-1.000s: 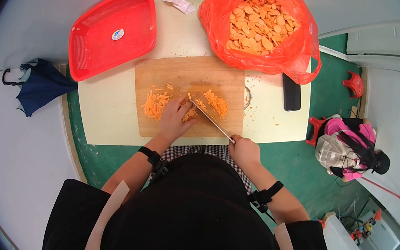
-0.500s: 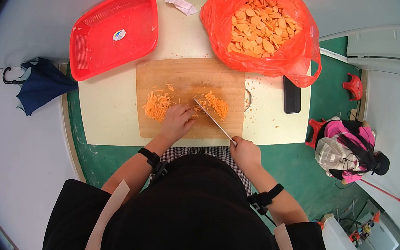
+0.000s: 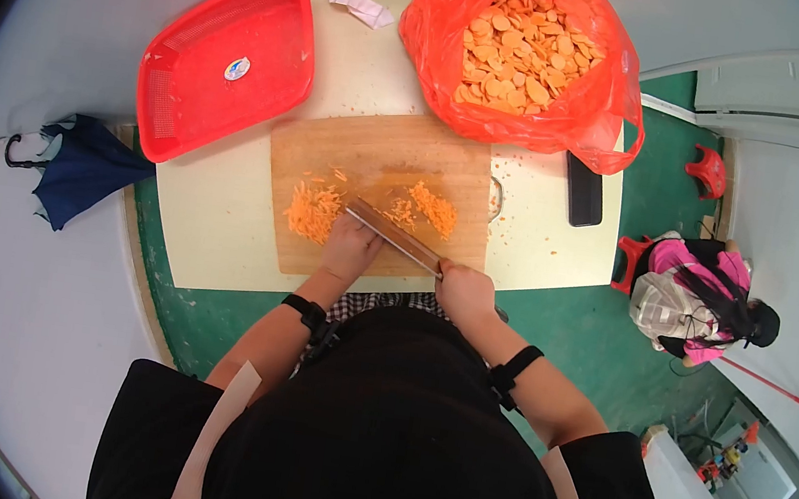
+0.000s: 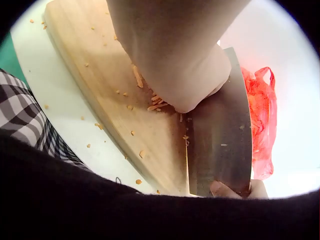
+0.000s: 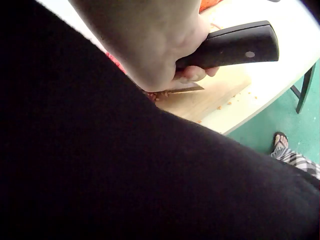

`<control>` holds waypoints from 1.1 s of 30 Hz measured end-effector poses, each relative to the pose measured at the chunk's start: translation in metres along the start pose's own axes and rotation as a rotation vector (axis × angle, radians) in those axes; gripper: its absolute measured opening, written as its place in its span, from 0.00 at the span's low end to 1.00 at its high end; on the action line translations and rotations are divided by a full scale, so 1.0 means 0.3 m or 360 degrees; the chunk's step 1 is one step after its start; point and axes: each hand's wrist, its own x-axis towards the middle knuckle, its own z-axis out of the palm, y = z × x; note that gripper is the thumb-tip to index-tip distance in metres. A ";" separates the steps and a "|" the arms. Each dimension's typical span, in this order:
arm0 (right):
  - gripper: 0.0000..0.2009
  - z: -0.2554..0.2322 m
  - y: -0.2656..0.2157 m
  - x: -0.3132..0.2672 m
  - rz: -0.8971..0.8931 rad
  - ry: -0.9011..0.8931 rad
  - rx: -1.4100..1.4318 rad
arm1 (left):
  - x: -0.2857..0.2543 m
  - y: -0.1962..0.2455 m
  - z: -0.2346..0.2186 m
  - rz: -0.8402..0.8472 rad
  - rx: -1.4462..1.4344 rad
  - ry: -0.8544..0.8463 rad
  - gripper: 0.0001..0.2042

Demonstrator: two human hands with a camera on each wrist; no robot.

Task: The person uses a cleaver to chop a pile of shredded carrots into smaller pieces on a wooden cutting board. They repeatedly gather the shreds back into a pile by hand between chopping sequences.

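My right hand [image 3: 466, 294] grips the black handle [image 5: 235, 47] of a cleaver [image 3: 395, 236], its broad blade slanting across the wooden cutting board [image 3: 353, 140]. Right beside the blade's far end is my left hand [image 3: 349, 251], low over the board; its fingertips are hidden, so I cannot tell how they are bent. In the left wrist view a few orange carrot shreds [image 4: 157, 105] poke out under that hand. A heap of carrot shreds [image 3: 309, 212] lies left of the hand, and finely chopped carrot [image 3: 435, 210] lies right of the blade.
Behind the board stand a red plastic basket [image 3: 290, 43] and a red plastic bag [image 3: 434, 62] full of carrot slices [image 3: 520, 59]. A black phone [image 3: 584, 191] lies at the table's right, crumpled paper [image 3: 361, 4] at the back. A person [image 3: 707, 290] sits off to the right.
The cleaver has swung left toward my left hand and tilted, so its flat side now shows. My right hand moved left with it; my left hand drew back slightly toward my body.
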 end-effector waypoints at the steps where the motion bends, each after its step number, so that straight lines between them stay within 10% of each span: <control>1: 0.07 -0.002 -0.009 0.010 -0.0019 0.0000 0.0011 | -0.006 -0.005 0.004 -0.0009 -0.0027 -0.0004 0.06; 33: 0.10 -0.087 -0.014 0.003 -0.0092 -0.0097 -0.0026 | -0.012 -0.011 -0.009 -0.0005 0.0023 0.0045 0.07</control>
